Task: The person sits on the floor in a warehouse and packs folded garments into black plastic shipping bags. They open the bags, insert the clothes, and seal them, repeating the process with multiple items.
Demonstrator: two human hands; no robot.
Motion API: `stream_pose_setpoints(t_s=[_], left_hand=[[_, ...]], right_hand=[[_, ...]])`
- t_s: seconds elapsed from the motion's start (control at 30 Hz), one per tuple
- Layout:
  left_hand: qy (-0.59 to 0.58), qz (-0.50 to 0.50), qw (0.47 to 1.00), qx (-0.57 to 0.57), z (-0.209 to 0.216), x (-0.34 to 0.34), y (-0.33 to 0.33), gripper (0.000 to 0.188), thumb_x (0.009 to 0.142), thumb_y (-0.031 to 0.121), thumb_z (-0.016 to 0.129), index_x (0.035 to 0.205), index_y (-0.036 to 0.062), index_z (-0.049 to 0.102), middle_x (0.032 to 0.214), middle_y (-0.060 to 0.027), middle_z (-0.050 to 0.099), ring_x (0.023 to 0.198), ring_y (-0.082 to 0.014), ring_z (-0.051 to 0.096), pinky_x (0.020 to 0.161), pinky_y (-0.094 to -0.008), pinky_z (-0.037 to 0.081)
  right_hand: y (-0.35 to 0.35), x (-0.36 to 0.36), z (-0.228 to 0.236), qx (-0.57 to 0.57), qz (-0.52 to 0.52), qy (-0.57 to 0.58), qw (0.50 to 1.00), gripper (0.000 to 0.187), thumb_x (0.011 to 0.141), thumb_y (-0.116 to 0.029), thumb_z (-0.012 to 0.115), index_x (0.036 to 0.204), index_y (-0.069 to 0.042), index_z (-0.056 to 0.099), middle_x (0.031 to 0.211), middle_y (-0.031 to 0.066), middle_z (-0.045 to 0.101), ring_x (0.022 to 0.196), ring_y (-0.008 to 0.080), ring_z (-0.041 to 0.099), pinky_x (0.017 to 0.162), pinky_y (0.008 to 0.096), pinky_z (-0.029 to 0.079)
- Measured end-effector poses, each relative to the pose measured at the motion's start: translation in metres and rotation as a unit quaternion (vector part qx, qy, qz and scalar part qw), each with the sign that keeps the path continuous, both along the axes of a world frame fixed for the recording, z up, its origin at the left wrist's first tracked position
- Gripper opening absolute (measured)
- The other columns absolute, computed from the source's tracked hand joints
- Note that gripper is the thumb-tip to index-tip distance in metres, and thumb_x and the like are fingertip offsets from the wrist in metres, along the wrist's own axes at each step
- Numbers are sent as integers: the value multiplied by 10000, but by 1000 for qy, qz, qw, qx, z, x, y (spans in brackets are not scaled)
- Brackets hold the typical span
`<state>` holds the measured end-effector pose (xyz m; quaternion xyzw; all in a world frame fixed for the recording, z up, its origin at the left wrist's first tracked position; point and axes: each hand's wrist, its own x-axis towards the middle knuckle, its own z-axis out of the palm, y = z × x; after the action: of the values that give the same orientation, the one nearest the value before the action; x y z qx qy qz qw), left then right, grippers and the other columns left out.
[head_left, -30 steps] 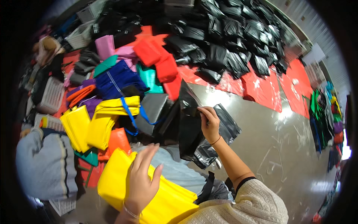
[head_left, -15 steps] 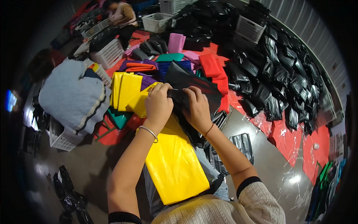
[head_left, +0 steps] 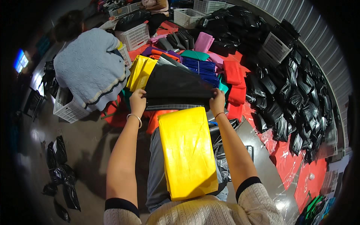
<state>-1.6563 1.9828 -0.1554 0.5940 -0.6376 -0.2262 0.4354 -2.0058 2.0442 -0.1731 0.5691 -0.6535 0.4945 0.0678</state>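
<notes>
A black plastic bag [head_left: 178, 84] is stretched wide between my two hands, its near edge running level from one to the other. My left hand [head_left: 137, 102] pinches the left corner of that edge; my right hand [head_left: 217, 102] grips the right corner. Closer in, a folded yellow plastic sheet or bag [head_left: 188, 153] lies across my lap. Beyond the black bag are folded yellow plastic pieces [head_left: 141, 71], a blue bundle [head_left: 200, 67], a green piece [head_left: 195, 55] and red folded pieces [head_left: 233, 73]. The black bag hides part of this pile.
At left a person in a light blue garment [head_left: 88, 67] bends over beside a white crate [head_left: 69, 108]. Many black plastic packs [head_left: 296, 93] heap up at right on red sheeting [head_left: 311, 180]. More black packs [head_left: 63, 172] lie on the floor at lower left.
My hands have moved apart from close together, spreading the black bag between them. The folded yellow plastic on my lap now lies straighter. The head view has shifted, so the surroundings appear moved.
</notes>
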Motion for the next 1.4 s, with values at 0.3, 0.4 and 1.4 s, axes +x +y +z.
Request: stream_pose_setpoints(t_s=[0.3,0.4,1.4], left_hand=[[477,-93,865,123,-110,-11,26,255,868,23,472,1078,15,617,1007,-105,662,879,-207,652,794,-341,545],[558,-134,784,239,-111,-29,47,270,896,100,482,1122,15,604,999,-89,660,855,-200,644,739,-302,511],[-40,0,984,-172,-50,-24,189,183,822,44,550,964,-64,591,963,-228,622,900,-424,600,819,-455,493]], right_hand=[[-7,-6,-112,126,221,-665,703,269,856,-7,408,1048,11,596,940,142,644,825,276,650,766,360,549],[20,8,-115,129,170,-469,857,168,884,-79,447,976,-6,567,864,64,587,739,180,562,670,300,474],[152,42,-9,-27,106,-83,990,222,669,33,562,889,27,534,929,187,532,909,397,505,839,417,417]])
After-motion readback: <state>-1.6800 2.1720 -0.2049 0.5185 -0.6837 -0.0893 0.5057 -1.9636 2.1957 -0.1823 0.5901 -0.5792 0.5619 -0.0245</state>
